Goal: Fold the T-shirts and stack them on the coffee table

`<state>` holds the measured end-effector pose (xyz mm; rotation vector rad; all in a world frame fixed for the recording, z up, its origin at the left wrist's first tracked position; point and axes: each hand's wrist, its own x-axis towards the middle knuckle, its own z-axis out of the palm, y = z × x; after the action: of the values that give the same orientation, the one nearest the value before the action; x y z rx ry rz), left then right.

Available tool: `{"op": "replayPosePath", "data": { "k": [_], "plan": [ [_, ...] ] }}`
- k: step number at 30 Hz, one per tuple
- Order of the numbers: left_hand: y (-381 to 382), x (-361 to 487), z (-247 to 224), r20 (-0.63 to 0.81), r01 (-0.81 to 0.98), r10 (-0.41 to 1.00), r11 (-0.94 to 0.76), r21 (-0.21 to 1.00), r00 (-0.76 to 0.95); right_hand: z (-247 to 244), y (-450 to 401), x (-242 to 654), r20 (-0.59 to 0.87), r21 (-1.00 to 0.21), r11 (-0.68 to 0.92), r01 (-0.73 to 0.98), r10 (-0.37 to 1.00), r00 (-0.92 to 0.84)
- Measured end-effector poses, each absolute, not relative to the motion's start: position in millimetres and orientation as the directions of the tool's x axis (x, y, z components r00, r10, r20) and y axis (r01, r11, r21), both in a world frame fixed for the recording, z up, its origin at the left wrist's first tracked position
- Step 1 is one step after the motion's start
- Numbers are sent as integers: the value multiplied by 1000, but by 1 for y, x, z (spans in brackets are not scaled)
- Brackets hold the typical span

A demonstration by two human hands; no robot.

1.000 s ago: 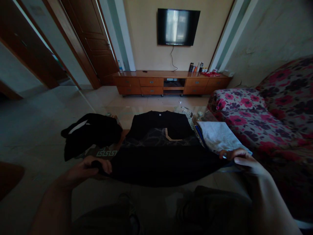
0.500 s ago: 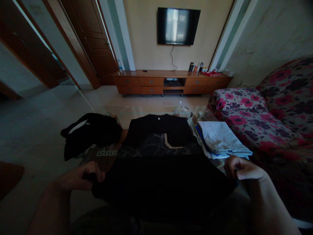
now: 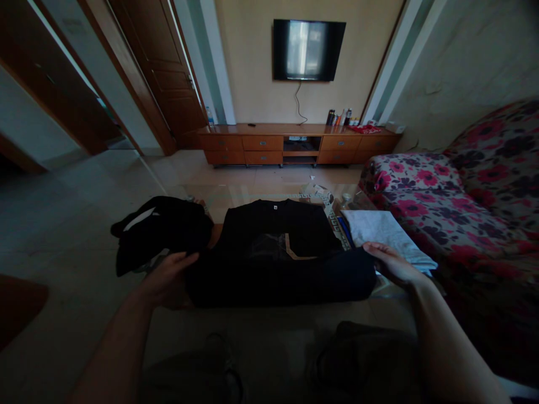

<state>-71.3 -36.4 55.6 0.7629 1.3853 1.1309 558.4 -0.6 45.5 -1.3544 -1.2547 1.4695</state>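
A black T-shirt (image 3: 273, 280) lies on the glass coffee table, its neckline at the far side and its near part folded over toward the collar. Part of a dark patterned band with a tan line still shows beyond the fold. My left hand (image 3: 170, 272) grips the shirt's left edge, fingers closed on the cloth. At the right end of the fold, my right hand (image 3: 387, 261) pinches the other edge. Next to my right hand lies a stack of folded light grey clothes (image 3: 385, 235). A heap of black clothing (image 3: 162, 233) sits left of the shirt.
The glass table (image 3: 236, 192) has a Greek-key pattern. A flowered sofa (image 3: 438, 207) stands to the right. Beyond, a wooden TV cabinet (image 3: 263, 143) carries bottles under a wall television (image 3: 309, 50). My knees show below the table edge.
Both hands have moved up and inward, bringing the shirt's hem away from my lap and folding it over toward the collar. The patterned band is now partly covered.
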Motion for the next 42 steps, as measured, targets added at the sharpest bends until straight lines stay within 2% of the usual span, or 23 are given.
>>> {"op": "replayPosePath", "data": {
  "k": [4, 7, 10, 12, 15, 17, 21, 24, 29, 33, 42],
  "plan": [
    [-4, -59, 29, -291, -157, 928, 260, 953, -231, 25, 35, 539, -171, -968, -161, 194, 985, -36],
    [24, -58, 3, -269, -97, 917, 251, 963, -296, 10, 63, 531, -58, -941, -72, 331, 997, 51],
    [51, -56, -18, -189, -18, 906, 197, 980, -379, 0, 88, 525, 112, -858, 15, 514, 981, 158],
    [67, -55, -30, -107, 75, 877, 160, 984, -468, -5, 99, 520, 187, -795, -1, 607, 951, 245],
    [79, -57, -45, -20, 279, 846, 198, 940, -533, -17, 104, 513, 149, -752, -130, 646, 922, 359],
    [80, -62, -53, -42, 392, 865, 269, 880, -500, -26, 101, 510, 76, -709, -193, 678, 935, 345],
    [72, -74, -61, -65, 540, 888, 334, 773, -455, -35, 88, 509, 62, -533, -163, 830, 971, 231],
    [64, -77, -59, -40, 653, 909, 328, 683, -415, -31, 82, 512, 53, -460, -137, 877, 982, 181],
    [59, -72, -52, 81, 751, 960, 156, 642, -268, -23, 80, 511, 4, -473, -63, 879, 997, 73],
    [58, -71, -48, 112, 783, 986, 26, 621, -122, -23, 80, 508, 21, -528, -74, 846, 995, 100],
    [70, -82, -64, 152, 635, 956, 43, 771, -249, -30, 85, 510, 126, -605, -7, 796, 987, 104]
  ]
}}
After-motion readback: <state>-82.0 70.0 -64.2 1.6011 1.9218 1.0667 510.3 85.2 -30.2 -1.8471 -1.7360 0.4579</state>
